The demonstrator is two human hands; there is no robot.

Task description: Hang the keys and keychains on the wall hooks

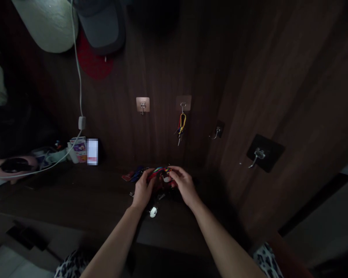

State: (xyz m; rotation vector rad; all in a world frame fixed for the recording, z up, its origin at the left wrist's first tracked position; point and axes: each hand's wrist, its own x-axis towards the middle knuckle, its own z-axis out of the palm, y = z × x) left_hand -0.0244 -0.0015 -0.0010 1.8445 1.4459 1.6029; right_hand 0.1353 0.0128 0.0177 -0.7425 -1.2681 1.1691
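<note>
Over the dark wooden shelf, my left hand point(143, 190) is closed around one end of a multicoloured cord point(160, 170) in red, blue, green and yellow. My right hand point(184, 183) pinches the other end, its thumb and fingers together. A pale, roundish piece point(166, 179) shows beside my right fingers; its kind is too dark to make out. Beside my left hand lies a dark blue and reddish bundle point(137, 173). Nearer to me, between my wrists, a shiny round disc point(153, 212) rests on the shelf. Small metal pieces under my hands are partly hidden.
On the back panel, a yellow, red and blue cord loop point(182, 122) hangs from an adhesive hook point(183, 103). Further hooks point(143, 105) point(259, 153) are on the panels. Boxes point(79, 150), a lit phone-like screen point(92, 152), a white cable point(79, 73) and caps point(100, 29) are at left.
</note>
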